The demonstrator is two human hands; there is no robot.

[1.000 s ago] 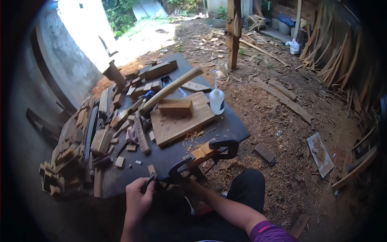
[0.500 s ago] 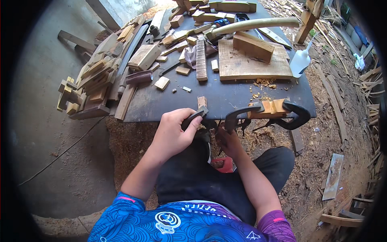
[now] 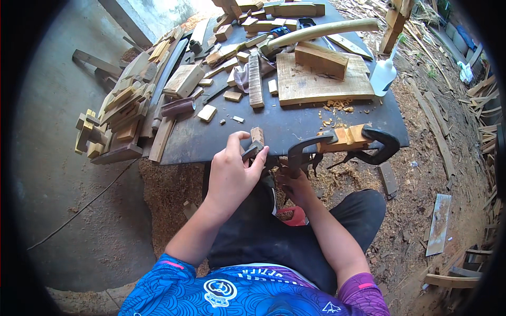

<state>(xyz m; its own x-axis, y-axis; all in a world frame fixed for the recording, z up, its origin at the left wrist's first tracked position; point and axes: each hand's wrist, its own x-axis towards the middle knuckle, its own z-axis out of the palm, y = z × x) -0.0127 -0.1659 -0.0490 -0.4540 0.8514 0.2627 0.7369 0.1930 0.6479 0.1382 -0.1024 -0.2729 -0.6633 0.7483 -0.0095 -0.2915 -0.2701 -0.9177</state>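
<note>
A small wood block point(image 3: 257, 135) lies at the front edge of the dark table, with the jaw of a metal clamp point(image 3: 252, 151) over it. My left hand point(image 3: 229, 171) has this clamp between thumb and fingers, the index finger raised and bent. Below the table edge is my right hand point(image 3: 296, 185), its fingers curled and partly hidden behind a second, black C-clamp point(image 3: 296, 152). What those fingers grip is hard to make out. To the right, that C-clamp and another black C-clamp point(image 3: 387, 145) hold a notched orange-brown wood piece point(image 3: 342, 139) at the edge.
On the table point(image 3: 211, 139) lie a thick board point(image 3: 316, 92) with a wood block point(image 3: 322, 60) on it, a white squeeze bottle point(image 3: 383, 76), a brown cylinder point(image 3: 178, 107), a curved wooden handle point(image 3: 327, 31) and shavings. Stacked offcuts point(image 3: 124, 105) stand left. A red object point(image 3: 291, 216) sits below.
The index finger of my left hand has lifted off the clamp, and the thumb stays beside its jaw. My right hand remains under the edge. The whole view has shifted slightly.
</note>
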